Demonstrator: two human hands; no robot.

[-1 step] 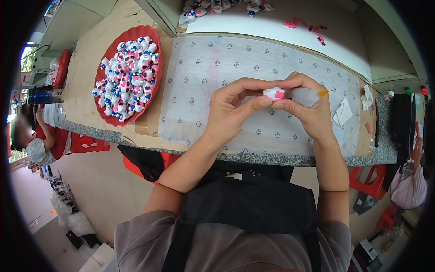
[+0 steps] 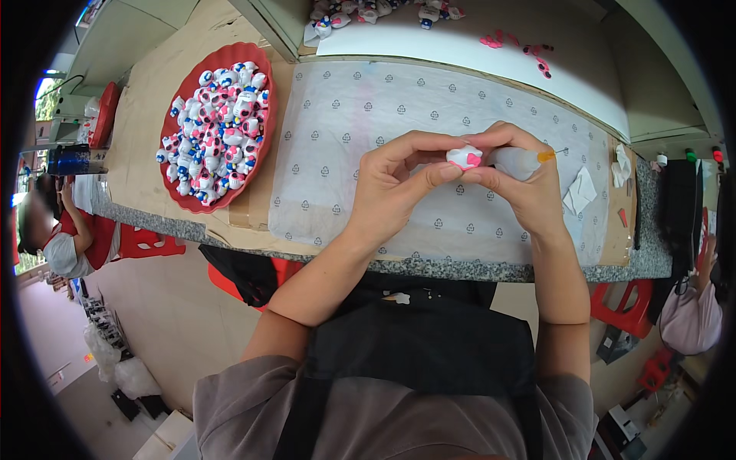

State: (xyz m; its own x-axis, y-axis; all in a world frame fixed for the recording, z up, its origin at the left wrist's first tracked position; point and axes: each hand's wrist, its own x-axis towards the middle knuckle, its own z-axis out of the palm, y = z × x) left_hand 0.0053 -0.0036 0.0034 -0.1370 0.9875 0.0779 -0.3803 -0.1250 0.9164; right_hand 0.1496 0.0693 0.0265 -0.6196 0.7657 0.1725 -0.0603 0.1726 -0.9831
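Observation:
Over the mat, a small white figurine head with a pink patch (image 2: 464, 158) is held at the fingertips of both hands. My left hand (image 2: 395, 176) pinches its left side between thumb and fingers. From the other side, the thumb and fingertips of my right hand (image 2: 529, 195) close on it too. Tucked in my right hand lies a translucent squeeze bottle (image 2: 515, 162) with an orange tip, pointing right; a thin needle extends beyond it. The fingers partly cover the figurine's edges.
Left of the mat (image 2: 330, 169), a red scalloped tray (image 2: 270, 123) holds many white, pink and blue figurines. More figurines (image 2: 368, 11) and pink pieces (image 2: 543, 67) lie on the white shelf (image 2: 437, 42) behind. A crumpled tissue (image 2: 580, 190) is at right. A person (image 2: 73, 238) sits far left.

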